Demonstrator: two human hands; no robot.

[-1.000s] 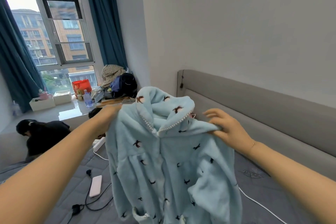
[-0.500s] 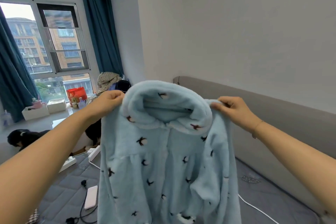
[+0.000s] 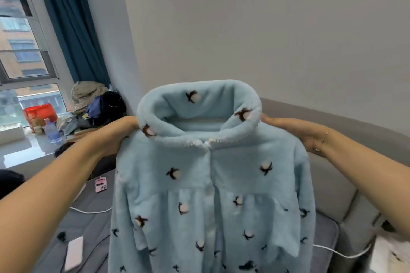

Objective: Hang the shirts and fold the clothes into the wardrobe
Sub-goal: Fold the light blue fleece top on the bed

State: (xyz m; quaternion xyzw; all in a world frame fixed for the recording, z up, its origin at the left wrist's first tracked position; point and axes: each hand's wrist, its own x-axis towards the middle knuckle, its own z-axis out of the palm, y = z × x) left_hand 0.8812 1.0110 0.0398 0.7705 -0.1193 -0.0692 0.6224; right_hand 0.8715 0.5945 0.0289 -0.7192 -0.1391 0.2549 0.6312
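A fluffy light-blue pajama top (image 3: 210, 184) with small dark-and-white cotton-flower prints hangs upright in front of me, collar at the top and front buttoned. My left hand (image 3: 121, 133) grips its left shoulder beside the collar. My right hand (image 3: 295, 132) grips the right shoulder; its fingers are hidden behind the fabric. The lower hem runs out of the bottom of the frame. No wardrobe or hanger shows.
Below lies a grey bed (image 3: 93, 224) with a white power bank (image 3: 74, 252), a pink phone (image 3: 101, 184) and white cables. A grey padded headboard (image 3: 346, 184) runs along the right wall. A cluttered window sill with piled clothes (image 3: 97, 104) and a red box (image 3: 40, 112) stands at left.
Both hands have spread the top wider and held it up squarely, so the collar now stands open and centred. The view has shifted right, closer to the wall.
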